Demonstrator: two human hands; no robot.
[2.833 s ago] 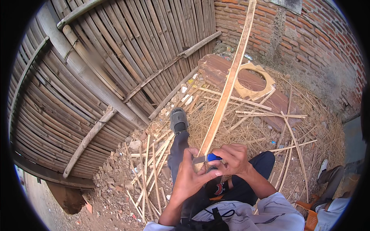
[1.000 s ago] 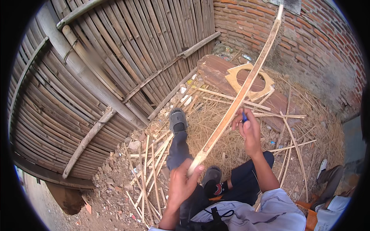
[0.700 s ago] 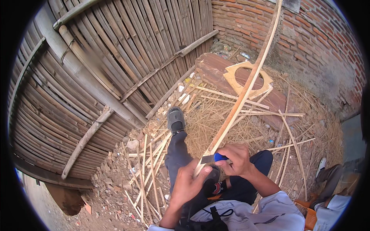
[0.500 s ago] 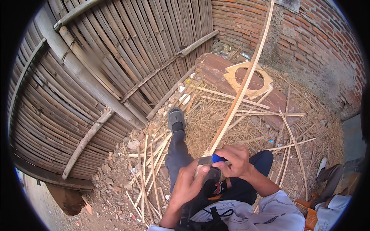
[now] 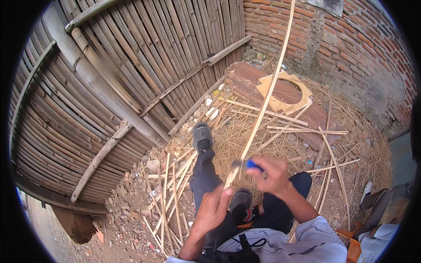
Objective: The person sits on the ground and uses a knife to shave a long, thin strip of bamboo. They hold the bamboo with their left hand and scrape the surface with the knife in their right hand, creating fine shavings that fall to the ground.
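My left hand (image 5: 213,209) is closed around the lower end of a long pale bamboo strip (image 5: 265,101), which slants up and away past the top of the view. In my right hand (image 5: 272,173) is a knife with a blue handle (image 5: 254,165). Its short dark blade, blurred by motion, lies across the strip a little above my left hand. The strip's face looks rough and freshly cut near my left thumb.
Split bamboo strips (image 5: 175,193) lie left of my leg, and more lie ahead on straw (image 5: 232,136). A board with a round hole (image 5: 289,104) rests on a brown plank (image 5: 243,81). A bamboo wall (image 5: 175,57) and brick wall (image 5: 359,57) meet ahead. Another person's leg (image 5: 372,206) shows at right.
My right hand has lifted the knife up and away from my left hand, along the strip. The strip's far end has swung left, and its lower end now shows between the hands.
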